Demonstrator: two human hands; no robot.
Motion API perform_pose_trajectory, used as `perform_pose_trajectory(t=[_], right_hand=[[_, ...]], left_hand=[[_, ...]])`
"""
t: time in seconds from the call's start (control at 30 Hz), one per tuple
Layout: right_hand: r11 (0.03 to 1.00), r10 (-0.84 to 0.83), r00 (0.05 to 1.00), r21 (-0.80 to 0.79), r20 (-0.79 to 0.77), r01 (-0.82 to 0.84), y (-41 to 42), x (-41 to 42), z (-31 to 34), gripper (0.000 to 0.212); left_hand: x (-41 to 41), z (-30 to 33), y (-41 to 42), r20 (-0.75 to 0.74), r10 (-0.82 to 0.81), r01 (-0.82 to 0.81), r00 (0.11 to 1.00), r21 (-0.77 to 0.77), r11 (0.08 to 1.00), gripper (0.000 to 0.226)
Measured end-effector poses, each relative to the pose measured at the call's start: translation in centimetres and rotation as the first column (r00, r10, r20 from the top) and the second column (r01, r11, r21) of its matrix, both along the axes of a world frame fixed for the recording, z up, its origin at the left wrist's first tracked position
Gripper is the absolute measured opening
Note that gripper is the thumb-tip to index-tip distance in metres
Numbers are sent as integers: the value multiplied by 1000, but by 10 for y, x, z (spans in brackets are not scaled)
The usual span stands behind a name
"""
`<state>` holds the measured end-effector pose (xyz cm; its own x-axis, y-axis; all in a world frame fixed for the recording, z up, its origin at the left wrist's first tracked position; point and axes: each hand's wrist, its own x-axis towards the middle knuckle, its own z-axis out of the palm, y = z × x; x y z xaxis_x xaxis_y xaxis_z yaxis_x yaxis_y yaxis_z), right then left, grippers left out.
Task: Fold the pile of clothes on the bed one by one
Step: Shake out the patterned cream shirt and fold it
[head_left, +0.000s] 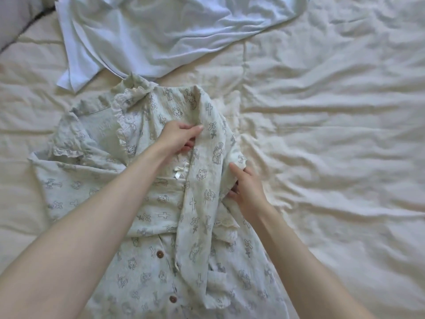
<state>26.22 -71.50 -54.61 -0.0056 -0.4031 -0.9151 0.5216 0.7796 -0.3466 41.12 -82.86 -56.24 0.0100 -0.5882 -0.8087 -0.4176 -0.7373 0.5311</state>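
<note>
Pinching printed pyjama top (207,180): left grip (178,137), right grip (245,187).

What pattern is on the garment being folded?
Pale green pyjama top printed with outlined crosses and cartoon cats; head view.

We see two bare forearms reaching in from the bottom edge, with no sleeves on them. The left hand (178,138) and right hand (247,188) show no rings, watch or gloves.
</note>
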Motion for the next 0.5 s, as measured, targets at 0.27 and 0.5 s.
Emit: perform_pose_trajectory(t=[0.27,0.5], right_hand=[[995,-94,981,24,-172,99,5,-5,7,10],[1000,-21,970,15,-242,25,46,19,14,15]], left_hand=[[25,15,1,207,163,-101,965,-280,954,18],[22,29,84,282,160,-77,946,-284,956,23]])
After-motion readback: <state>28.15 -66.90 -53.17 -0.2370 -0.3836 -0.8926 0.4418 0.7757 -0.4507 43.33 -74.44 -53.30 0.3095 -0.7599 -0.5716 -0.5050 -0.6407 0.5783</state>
